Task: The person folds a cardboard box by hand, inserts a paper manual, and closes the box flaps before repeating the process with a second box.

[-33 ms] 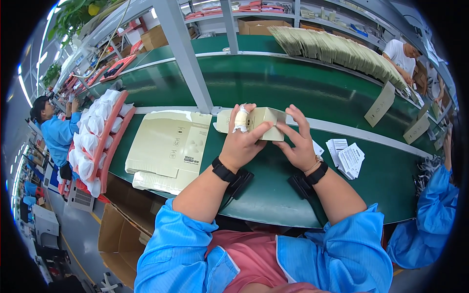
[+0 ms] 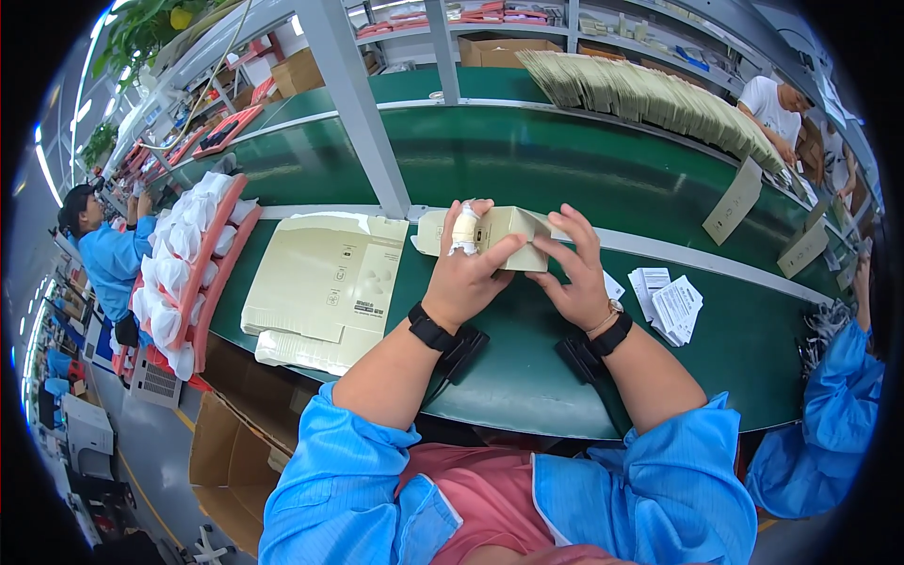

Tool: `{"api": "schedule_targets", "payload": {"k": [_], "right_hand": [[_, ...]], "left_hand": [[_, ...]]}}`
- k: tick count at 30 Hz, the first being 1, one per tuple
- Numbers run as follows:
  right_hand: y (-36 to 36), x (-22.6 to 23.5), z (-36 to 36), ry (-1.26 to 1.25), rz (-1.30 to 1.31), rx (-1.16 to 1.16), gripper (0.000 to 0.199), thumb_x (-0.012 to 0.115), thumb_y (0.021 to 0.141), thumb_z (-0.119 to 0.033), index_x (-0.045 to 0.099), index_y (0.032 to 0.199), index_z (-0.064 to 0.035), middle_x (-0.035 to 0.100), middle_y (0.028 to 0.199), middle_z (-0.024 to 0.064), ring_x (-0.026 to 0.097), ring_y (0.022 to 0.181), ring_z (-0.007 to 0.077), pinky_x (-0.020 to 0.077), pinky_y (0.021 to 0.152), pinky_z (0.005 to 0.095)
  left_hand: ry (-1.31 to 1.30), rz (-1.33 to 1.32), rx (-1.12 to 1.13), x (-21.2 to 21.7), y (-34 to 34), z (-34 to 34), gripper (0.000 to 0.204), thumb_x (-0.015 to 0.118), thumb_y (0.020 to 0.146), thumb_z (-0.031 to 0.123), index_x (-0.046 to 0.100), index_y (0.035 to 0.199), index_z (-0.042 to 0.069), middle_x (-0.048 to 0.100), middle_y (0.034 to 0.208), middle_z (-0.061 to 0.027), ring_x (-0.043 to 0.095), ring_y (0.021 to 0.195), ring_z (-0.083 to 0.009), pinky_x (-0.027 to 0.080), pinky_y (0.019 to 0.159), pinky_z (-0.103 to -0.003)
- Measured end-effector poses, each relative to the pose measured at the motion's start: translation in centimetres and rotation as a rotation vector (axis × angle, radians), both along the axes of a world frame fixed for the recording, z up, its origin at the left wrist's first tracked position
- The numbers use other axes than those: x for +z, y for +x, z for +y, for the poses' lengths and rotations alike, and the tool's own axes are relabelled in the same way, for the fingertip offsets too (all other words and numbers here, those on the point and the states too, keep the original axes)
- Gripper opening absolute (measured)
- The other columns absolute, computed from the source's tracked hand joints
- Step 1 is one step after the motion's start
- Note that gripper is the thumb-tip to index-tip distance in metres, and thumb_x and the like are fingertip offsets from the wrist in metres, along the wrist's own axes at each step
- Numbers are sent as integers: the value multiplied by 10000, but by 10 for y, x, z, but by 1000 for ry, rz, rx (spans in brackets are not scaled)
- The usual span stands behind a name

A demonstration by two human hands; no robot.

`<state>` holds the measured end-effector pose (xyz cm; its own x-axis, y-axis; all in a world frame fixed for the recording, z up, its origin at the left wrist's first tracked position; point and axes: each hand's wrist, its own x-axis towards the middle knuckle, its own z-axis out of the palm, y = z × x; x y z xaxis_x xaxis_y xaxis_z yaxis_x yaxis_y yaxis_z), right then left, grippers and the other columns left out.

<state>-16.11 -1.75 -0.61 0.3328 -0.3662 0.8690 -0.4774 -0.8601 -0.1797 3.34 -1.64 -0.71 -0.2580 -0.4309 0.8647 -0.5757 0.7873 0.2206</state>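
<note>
Above the green bench, I hold a small pale cream cardboard box [image 2: 513, 226] with a raised flap at its right end. My left hand [image 2: 461, 278] is closed around its left part, thumb along the near side; one finger wears a whitish wrap. At the right end, my right hand [image 2: 582, 282] has its thumb and a finger against the near edge and flap, other fingers raised. To the left lies a stack of flat, unfolded cream cartons [image 2: 315, 278]. Several white printed leaflets [image 2: 673, 306] lie right of my right hand.
Pink trays [image 2: 221, 268] of white-wrapped items stand at the left. Beyond a metal rail runs a green conveyor [image 2: 527, 160], with a long row of cream cartons [image 2: 640, 94]. An open brown box [image 2: 231, 452] sits below left. Co-workers are at both sides.
My right hand's raised fingers have shifted very slightly at the box's right end. Everything else looks the same.
</note>
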Motion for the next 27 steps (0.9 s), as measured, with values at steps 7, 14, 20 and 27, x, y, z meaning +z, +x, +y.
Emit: {"api": "schedule_targets", "payload": {"k": [7, 14, 20, 27], "right_hand": [[-9, -1, -5, 96, -50, 173, 403, 703, 765, -66, 544, 1134, -100, 583, 1202, 101, 494, 1207, 307, 383, 959, 417], [-10, 17, -6, 352, -87, 192, 443, 688, 782, -81, 538, 1199, -84, 606, 1191, 107, 538, 1149, 262, 396, 968, 382], [-7, 18, -2, 479, -120, 162, 494, 740, 746, -113, 582, 1212, -66, 642, 1106, 111, 615, 992, 256, 480, 881, 320], [-1, 4, 0, 438, -239, 103, 436, 747, 736, -97, 635, 1157, -82, 661, 1080, 121, 653, 896, 243, 516, 813, 310]], "left_hand": [[-33, 58, -26, -6, 2, -6, 760, 788, 536, 30, 532, 1211, 269, 468, 1268, -166, 470, 1172, -372, 268, 1075, -555], [-48, -84, -46, -7, 0, -2, 794, 777, 561, 17, 508, 1247, 312, 476, 1264, -147, 462, 1173, -369, 276, 1061, -580], [-24, -138, -59, -5, 0, -3, 796, 770, 581, 12, 503, 1254, 344, 485, 1267, -128, 456, 1184, -355, 285, 1057, -588], [-44, -147, -83, -5, -3, -3, 792, 763, 588, -1, 506, 1248, 355, 487, 1272, -115, 459, 1186, -349, 283, 1057, -598]]}}
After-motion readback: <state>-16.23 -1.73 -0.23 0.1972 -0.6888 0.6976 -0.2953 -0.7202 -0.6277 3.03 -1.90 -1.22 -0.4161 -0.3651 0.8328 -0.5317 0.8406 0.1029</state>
